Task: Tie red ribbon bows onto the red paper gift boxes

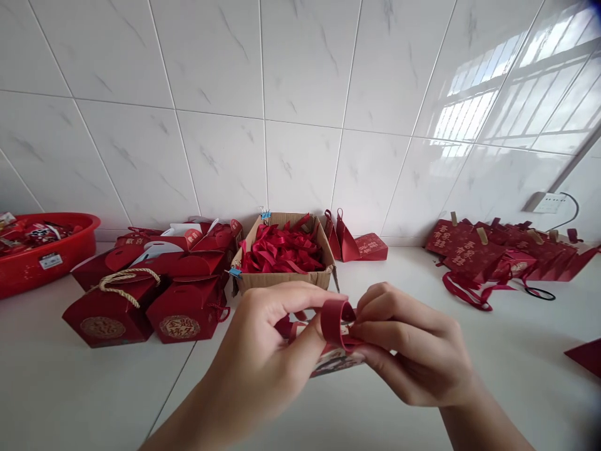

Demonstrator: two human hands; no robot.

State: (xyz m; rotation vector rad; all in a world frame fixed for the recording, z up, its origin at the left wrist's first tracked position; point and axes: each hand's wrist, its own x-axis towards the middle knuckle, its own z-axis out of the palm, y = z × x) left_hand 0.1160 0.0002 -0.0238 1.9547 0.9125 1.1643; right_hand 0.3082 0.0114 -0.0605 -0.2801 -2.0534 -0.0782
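Note:
A small red gift box [337, 362] with a printed front is in front of me, mostly hidden behind my hands. A red ribbon [332, 322] stands in a loop at its top. My left hand [277, 344] is closed about the top of the box, its thumb at the left side of the loop. At the loop's right side, the fingertips of my right hand [408, 344] are pinched together on the ribbon. What lies right under those fingertips is hidden.
Behind my hands stands a cardboard box [280, 280] full of red ribbons [284, 247]. Several red gift boxes [181, 310] are grouped left, by a red plastic basin [70, 254]. Flattened red packaging [474, 254] and a loose ribbon [464, 289] lie right. A tiled wall [305, 163] bounds the counter.

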